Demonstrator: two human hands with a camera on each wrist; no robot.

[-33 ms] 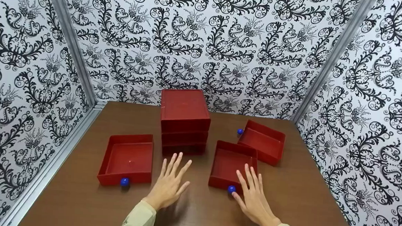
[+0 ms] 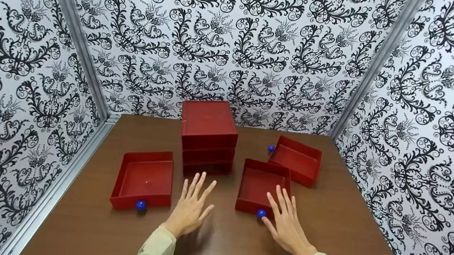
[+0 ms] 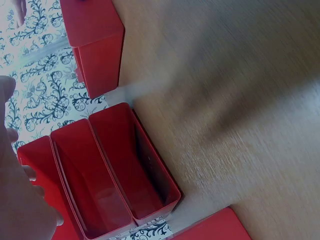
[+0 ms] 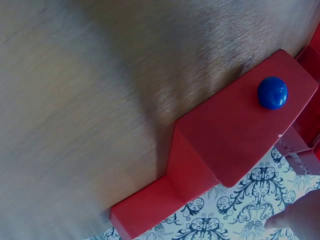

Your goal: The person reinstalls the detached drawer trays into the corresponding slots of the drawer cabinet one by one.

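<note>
Next to the earlier frame, hardly anything differs: both hands keep the same poses and places, and the drawers lie where they lay.

The left hand [image 2: 191,209] is held flat with straight fingers spread wide, grasping nothing. Its fingertips overlap the lower front edge of the red cabinet [image 2: 210,120] in the head view, while its shadow falls on the brown surface [image 2: 224,244]. The right hand [image 2: 284,225] is also spread wide and holds nothing. Its fingers reach across part of the near right drawer [image 2: 259,179], the thumb tip beside that drawer's blue knob [image 2: 261,213] in the head view; the right wrist view shows the knob clear of the hand.

The cabinet stands upright near the back of the surface, its three stacked compartments facing the person. The left drawer [image 2: 148,178] sits apart from it, its blue knob [image 2: 141,205] toward the person. The far right drawer [image 2: 295,158] lies askew behind the near right one, its knob [image 2: 271,148] pointing left; whether those two touch, I cannot tell.

Pale sleeves [image 2: 156,244] cover both forearms. Around the surface, black-and-white scrolled walls [image 2: 215,45] meet at grey metal posts [image 2: 81,50]. All of this matches the earlier frame.
</note>
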